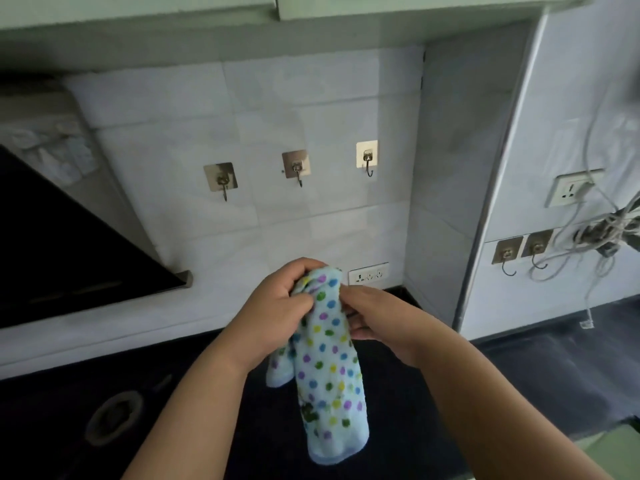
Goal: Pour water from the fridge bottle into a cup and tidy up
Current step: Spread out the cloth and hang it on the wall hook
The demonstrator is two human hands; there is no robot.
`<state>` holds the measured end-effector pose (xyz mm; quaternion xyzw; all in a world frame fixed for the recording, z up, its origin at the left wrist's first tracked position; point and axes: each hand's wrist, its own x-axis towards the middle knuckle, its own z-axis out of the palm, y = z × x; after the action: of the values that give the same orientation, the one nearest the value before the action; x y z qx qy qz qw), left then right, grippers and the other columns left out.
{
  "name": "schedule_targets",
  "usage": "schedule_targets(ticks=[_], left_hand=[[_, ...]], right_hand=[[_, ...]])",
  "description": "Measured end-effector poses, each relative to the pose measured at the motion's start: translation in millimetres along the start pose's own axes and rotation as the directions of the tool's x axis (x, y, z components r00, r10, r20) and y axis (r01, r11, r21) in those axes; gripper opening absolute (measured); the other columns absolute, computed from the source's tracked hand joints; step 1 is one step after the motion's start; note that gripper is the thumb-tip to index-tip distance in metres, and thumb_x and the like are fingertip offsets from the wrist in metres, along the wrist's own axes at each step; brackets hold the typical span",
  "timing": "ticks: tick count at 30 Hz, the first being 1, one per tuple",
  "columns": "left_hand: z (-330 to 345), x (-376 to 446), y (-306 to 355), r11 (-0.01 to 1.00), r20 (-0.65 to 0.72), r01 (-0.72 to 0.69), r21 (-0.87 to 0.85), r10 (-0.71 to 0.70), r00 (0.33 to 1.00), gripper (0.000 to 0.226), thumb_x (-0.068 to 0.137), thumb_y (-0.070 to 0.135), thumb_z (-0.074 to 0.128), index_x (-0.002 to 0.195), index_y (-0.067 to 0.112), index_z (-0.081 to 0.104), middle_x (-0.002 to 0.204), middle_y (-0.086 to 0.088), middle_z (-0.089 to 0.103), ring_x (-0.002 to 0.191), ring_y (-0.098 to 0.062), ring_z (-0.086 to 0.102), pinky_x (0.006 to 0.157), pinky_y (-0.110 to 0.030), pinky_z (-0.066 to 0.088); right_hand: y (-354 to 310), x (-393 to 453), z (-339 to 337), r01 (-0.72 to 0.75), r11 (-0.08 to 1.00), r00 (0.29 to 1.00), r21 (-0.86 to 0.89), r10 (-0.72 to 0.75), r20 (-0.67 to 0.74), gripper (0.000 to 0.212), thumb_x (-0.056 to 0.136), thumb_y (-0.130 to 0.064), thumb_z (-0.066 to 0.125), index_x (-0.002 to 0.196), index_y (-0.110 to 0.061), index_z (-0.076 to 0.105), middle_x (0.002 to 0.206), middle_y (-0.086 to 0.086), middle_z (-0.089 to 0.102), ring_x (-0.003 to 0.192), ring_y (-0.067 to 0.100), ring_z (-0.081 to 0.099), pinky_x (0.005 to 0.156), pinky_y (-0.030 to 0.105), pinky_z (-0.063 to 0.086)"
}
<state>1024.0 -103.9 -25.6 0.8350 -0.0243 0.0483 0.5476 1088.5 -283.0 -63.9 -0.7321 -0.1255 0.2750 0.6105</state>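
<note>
Closest to the camera, two bare arms reached forward over a dark counter [519,358]. Between them hung a light blue towel [327,368] with colored dots, folded over so two ends dangled down, one long and one short. The left hand [277,303] held the top of the towel, its fingers curled shut and pinched on the cloth. The right hand [375,315] touched the towel's side near the top, with its fingers bent around the edge, but how hard it gripped could not be told. No bottle and no cup showed anywhere, so the pouring part looked done and this seemed to be the tidy-up part. Low on the left, a round ring [114,415] sat in the counter, likely a stove burner. Past the hands, a wall socket [368,273] sat low on the white tiles. Higher up were three hooks: a left hook [221,181], a middle hook [296,168] and a right hook [367,159], all bare. The towel probably belonged on one of them. It could slip off, because the hooks were small and the cloth was thick and bunched. A wet towel brushing the socket would be bad. The long end could also drag on the counter.
</note>
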Motion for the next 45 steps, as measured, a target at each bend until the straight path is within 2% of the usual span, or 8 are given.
schedule_targets(ticks=[6,12,15,21,27,33,39,45], left_hand=[[-9.6,-10.9,1.8,0.999,-0.055,-0.05,-0.011,0.05,0.997,0.078,0.093,-0.017,0.037,0.115,0.047,0.076,0.121,0.02,0.074,0.114,-0.002,0.069,0.097,-0.029,0.058],[-12.9,-13.3,-6.1,0.996,-0.225,-0.09,0.028,0.094,0.97,0.078,0.086,-0.019,0.047,0.111,0.05,0.072,0.115,0.024,0.07,0.107,-0.004,0.068,0.094,-0.036,0.061],[-13.8,-15.2,-6.5,0.995,-0.266,-0.099,-0.031,0.087,0.96,0.069,0.088,-0.018,0.052,0.107,0.045,0.072,0.117,0.015,0.074,0.108,-0.001,0.072,0.091,-0.038,0.063],[-21.2,-18.6,-15.9,0.993,-0.376,-0.114,-0.01,0.102,0.921,0.036,0.089,-0.002,0.074,0.097,0.033,0.075,0.104,0.018,0.077,0.101,0.0,0.072,0.089,-0.032,0.062],[-42.8,-21.1,-36.9,0.967,-0.351,-0.088,0.239,0.171,0.921,0.025,0.09,0.014,0.079,0.102,0.036,0.081,0.101,0.023,0.077,0.102,0.013,0.065,0.079,0.001,0.043],[-38.7,-24.3,-60.2,0.893,-0.365,-0.019,0.449,0.202,0.909,0.01,0.101,0.027,0.066,0.104,0.034,0.073,0.097,0.013,0.066,0.082,0.0,0.064,0.071,-0.01,0.046],[-6.0,-33.1,-89.7,0.869,-0.118,0.494,0.009,-0.49,0.864,0.059,0.107,0.054,0.043,0.084,0.008,0.071,0.076,-0.008,0.08,0.077,-0.026,0.08,0.073,-0.035,0.059],[29.6,-38.1,-115.6,0.778,0.173,0.516,-0.359,-0.488,0.855,0.052,0.109,0.054,0.04,0.118,0.017,0.077,0.112,-0.003,0.081,0.109,-0.019,0.076,0.11,-0.044,0.052]], right_hand=[[-10.0,-14.9,1.4,0.069,0.955,0.991,0.289,-0.1,0.094,0.049,0.096,-0.039,0.071,0.12,0.002,0.059,0.131,0.024,0.067,0.12,0.036,0.068,0.11,0.054,0.049],[-7.1,-21.9,16.0,-0.134,0.945,0.967,0.299,0.059,0.247,0.093,0.082,-0.078,0.065,0.129,0.002,0.064,0.117,0.024,0.062,0.101,0.034,0.067,0.104,0.045,0.054],[-0.6,-24.7,24.7,-0.092,0.977,0.977,0.191,0.052,0.206,0.068,0.09,-0.068,0.063,0.116,-0.006,0.073,0.106,0.018,0.066,0.086,0.022,0.064,0.099,0.041,0.055],[2.5,-24.9,29.1,-0.033,0.95,0.984,0.312,-0.024,0.178,0.048,0.097,-0.048,0.066,0.125,-0.01,0.072,0.13,0.014,0.071,0.126,0.031,0.065,0.114,0.049,0.046],[-4.0,-24.1,31.2,0.138,0.989,0.989,0.054,-0.135,-0.052,0.028,0.095,-0.045,0.069,0.079,-0.023,0.061,0.09,0.0,0.071,0.094,0.016,0.064,0.099,0.038,0.046],[-29.7,-23.3,35.7,0.314,0.938,0.902,-0.15,-0.344,-0.262,0.028,0.101,-0.046,0.059,0.085,-0.023,0.058,0.076,0.002,0.073,0.067,0.015,0.064,0.067,0.036,0.051],[-43.7,-26.4,43.5,0.378,0.804,0.816,-0.458,-0.523,-0.246,0.025,0.1,-0.044,0.062,0.087,-0.024,0.055,0.07,-0.001,0.056,0.057,0.007,0.045,0.056,0.02,0.041],[-39.5,-39.0,43.0,0.433,0.873,0.856,-0.223,-0.476,-0.203,0.025,0.094,-0.038,0.072,0.087,-0.02,0.056,0.096,0.019,0.07,0.086,0.041,0.069,0.084,0.058,0.057]])
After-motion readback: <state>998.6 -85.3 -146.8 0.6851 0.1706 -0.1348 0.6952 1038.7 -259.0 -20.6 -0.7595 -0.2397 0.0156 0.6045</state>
